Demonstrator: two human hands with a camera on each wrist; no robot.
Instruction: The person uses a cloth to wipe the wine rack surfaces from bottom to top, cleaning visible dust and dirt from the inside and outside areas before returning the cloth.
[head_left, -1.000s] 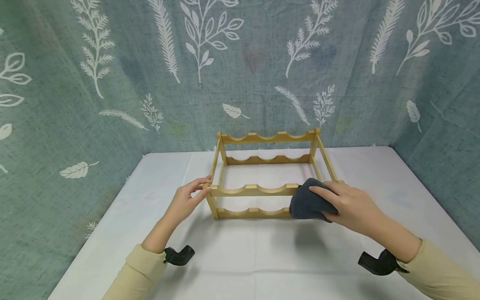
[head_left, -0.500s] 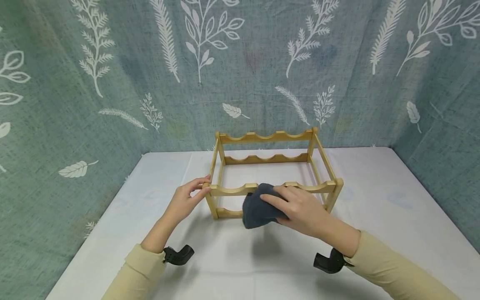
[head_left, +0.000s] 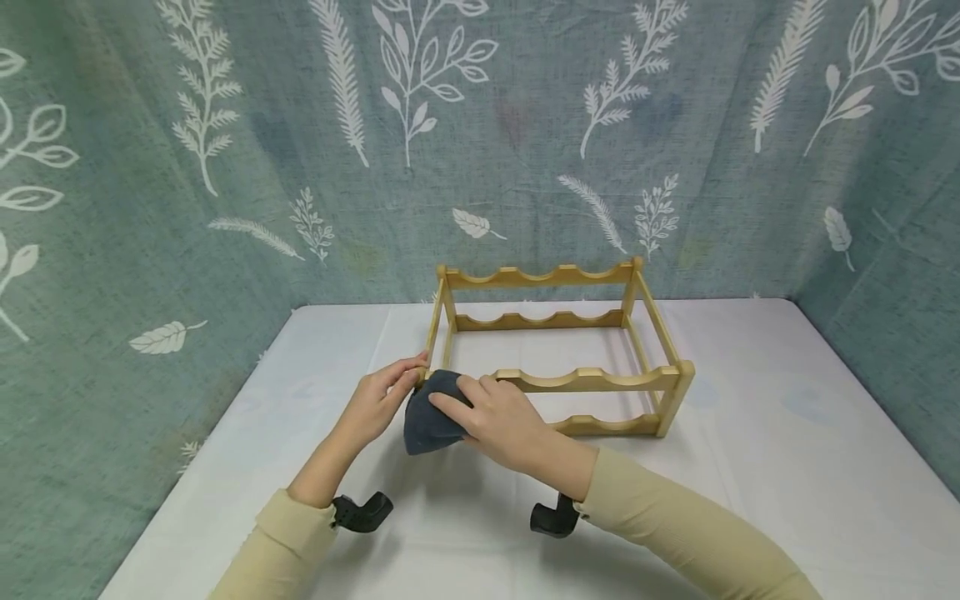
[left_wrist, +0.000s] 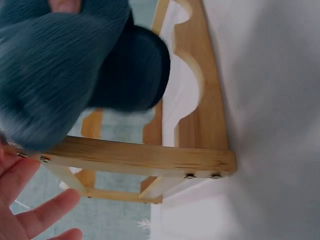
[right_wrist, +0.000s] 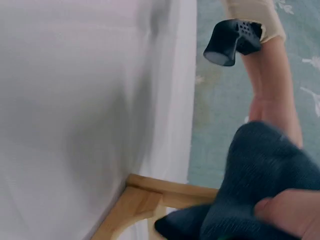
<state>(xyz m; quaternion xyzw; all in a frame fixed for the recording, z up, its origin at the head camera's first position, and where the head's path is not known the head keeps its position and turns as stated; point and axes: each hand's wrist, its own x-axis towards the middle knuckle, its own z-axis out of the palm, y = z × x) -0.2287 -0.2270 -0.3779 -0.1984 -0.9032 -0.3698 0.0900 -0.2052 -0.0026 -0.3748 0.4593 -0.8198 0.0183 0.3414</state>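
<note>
A wooden rack [head_left: 592, 382] with scalloped rails stands on the white table. At its front left corner my left hand [head_left: 377, 402] holds the top of the post between thumb and fingers. My right hand [head_left: 504, 423] grips a folded dark blue cloth [head_left: 431, 414] and presses it on the left end of the upper front rail, right beside the left hand. The cloth [left_wrist: 50, 80] covers the upper end of the post in the left wrist view, where the left fingers [left_wrist: 50, 212] lie outside the rack. In the right wrist view the cloth [right_wrist: 265, 172] hides part of the rack's corner.
The white table [head_left: 757, 467] reaches back to a green curtain [head_left: 525, 183] with white leaf prints, which also hangs at both sides. Black wrist cameras [head_left: 363, 512] are strapped at both sleeves.
My right hand has slid the cloth leftward along the front rail, from its right end to the left corner. The left hand has stayed at that corner, and the rack stands about where it was.
</note>
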